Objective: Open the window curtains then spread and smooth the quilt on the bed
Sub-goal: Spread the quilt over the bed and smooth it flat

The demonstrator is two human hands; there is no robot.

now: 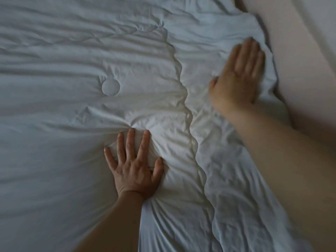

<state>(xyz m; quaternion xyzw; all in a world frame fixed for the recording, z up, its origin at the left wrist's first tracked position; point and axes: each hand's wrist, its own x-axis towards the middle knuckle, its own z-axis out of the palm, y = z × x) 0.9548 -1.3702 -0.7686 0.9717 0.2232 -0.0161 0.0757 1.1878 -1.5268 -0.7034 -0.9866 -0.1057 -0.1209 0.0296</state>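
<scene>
A white quilt (72,110) fills almost the whole view, wrinkled, with a stitched circle (111,87) left of centre and a wavy stitched seam running from top to bottom. My left hand (135,164) presses flat on the quilt at lower centre, fingers spread. My right hand (238,77) lies flat on the quilt near its right edge, fingers straight and together, blurred by motion. No curtains are in view.
A pale surface (300,70) borders the quilt's right edge, running from the upper right down. I cannot tell whether it is a wall, a headboard or a mattress side.
</scene>
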